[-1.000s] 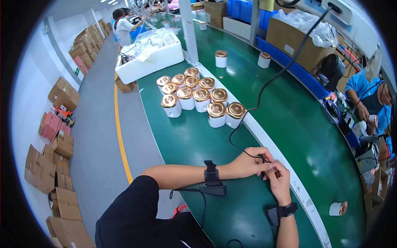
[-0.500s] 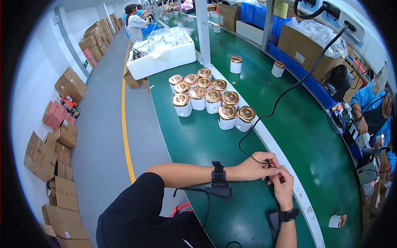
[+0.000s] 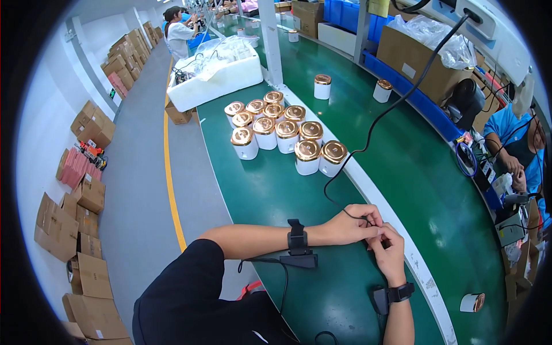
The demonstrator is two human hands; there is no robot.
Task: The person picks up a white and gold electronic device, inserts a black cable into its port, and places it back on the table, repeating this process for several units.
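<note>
– Green worktop ran alongside a grey floor, with cartons against the wall. What stood on it?

– White canisters with copper-coloured tops, in a cluster ahead of the hands and to their left, touched by neither. White rail bounded the worktop on the right.

– And the thing being handled?

– Black cable, its lower part at the hands. From a white socket unit, forward and to the right, it swept down leftward in a long curve, passed just beside the canisters, then hooked back rightward to the fingers.

– Which hand was nearer the incoming run?

– Left hand. Thumb and forefinger were pinched on the cable, which came in over the knuckles. Right hand sat to the right of that pinch, beside the rail.

– State of the right?

– Fingers bent, tips meeting the left fingertips. Could not tell whether they gripped the cable; the contact was covered.

– Axis at the pinch?

– Roughly left to right, as far as it showed. The cable's end was hidden.
</note>
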